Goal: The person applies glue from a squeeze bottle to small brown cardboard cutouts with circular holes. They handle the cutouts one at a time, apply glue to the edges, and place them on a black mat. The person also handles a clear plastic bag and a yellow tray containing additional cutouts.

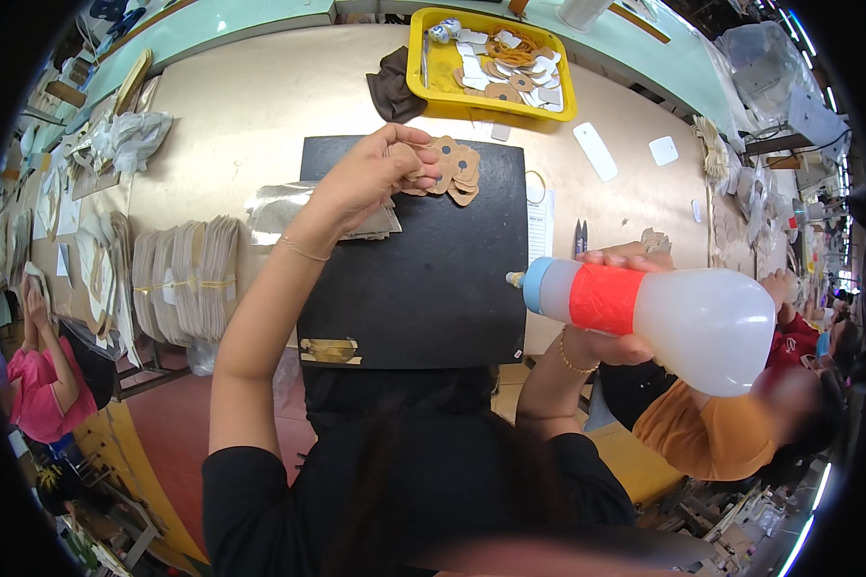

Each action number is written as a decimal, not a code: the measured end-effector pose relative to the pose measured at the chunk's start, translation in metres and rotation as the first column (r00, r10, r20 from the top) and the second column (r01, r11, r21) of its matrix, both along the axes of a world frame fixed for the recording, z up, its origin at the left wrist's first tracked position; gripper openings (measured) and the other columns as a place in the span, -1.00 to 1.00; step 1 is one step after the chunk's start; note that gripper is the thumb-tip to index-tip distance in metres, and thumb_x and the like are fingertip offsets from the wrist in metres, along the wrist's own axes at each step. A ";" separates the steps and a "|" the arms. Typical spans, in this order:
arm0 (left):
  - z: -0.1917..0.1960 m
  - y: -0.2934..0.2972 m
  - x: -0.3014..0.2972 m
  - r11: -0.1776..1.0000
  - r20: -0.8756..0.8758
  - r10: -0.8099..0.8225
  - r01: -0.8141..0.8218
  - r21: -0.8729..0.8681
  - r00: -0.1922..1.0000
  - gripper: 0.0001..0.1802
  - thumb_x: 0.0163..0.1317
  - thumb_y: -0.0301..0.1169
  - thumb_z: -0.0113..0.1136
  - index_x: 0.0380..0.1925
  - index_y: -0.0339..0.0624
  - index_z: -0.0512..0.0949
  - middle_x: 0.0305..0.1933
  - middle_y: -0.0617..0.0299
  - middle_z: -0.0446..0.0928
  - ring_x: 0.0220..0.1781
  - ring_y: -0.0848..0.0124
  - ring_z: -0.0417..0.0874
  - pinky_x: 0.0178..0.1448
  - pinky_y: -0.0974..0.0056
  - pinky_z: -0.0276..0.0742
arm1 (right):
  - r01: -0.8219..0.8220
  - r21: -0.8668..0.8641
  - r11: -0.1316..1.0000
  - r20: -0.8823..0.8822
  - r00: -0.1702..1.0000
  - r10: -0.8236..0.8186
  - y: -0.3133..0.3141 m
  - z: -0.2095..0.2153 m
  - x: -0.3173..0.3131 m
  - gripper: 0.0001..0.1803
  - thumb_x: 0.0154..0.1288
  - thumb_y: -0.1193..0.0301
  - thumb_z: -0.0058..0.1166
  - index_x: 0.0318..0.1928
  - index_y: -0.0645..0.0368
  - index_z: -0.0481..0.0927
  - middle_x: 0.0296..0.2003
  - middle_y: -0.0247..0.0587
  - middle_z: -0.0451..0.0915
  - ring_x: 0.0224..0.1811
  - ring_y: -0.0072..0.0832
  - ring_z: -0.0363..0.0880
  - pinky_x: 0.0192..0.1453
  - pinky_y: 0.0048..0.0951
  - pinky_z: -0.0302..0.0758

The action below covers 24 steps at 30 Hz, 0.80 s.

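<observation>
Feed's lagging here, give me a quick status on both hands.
Left hand fingers on the tan cutout pieces atop the black mat. Right hand gripping the squeeze bottle, nozzle pointing left. Nothing between them.

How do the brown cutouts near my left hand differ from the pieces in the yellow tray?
The brown card cutouts by the left hand lie fanned in a small pile on the black mat; the pieces in the yellow plastic tray lie loose and jumbled. The pile is all brown; the tray mixes brown and white pieces. Both hold flat, small shapes.
</observation>
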<state>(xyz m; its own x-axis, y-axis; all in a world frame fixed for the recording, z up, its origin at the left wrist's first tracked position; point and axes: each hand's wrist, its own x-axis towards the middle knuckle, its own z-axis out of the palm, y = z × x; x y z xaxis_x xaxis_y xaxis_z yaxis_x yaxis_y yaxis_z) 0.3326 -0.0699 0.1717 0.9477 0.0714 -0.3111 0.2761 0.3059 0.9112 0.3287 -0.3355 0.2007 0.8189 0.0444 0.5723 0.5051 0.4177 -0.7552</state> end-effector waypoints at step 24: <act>0.052 -0.054 -0.044 0.983 -0.014 -0.176 0.177 0.039 0.984 -0.71 0.20 -0.44 0.21 -0.14 -0.42 0.53 -0.32 0.12 0.61 -0.34 0.42 0.69 -0.31 0.46 0.61 | 0.225 -0.133 0.965 0.202 0.960 -0.196 0.033 0.009 0.016 0.01 -0.22 -0.26 0.31 0.01 0.34 0.31 -0.18 0.01 0.50 -0.11 -0.12 0.60 -0.02 -0.12 0.60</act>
<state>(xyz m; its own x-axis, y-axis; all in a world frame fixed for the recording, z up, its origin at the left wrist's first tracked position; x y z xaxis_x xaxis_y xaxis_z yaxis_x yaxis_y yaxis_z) 0.2887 -0.1241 0.2240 0.9431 -0.0843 -0.3215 0.3323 0.2151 0.9183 0.3451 -0.3030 0.2094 0.6994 -0.0189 0.7145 0.7061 0.1733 -0.6866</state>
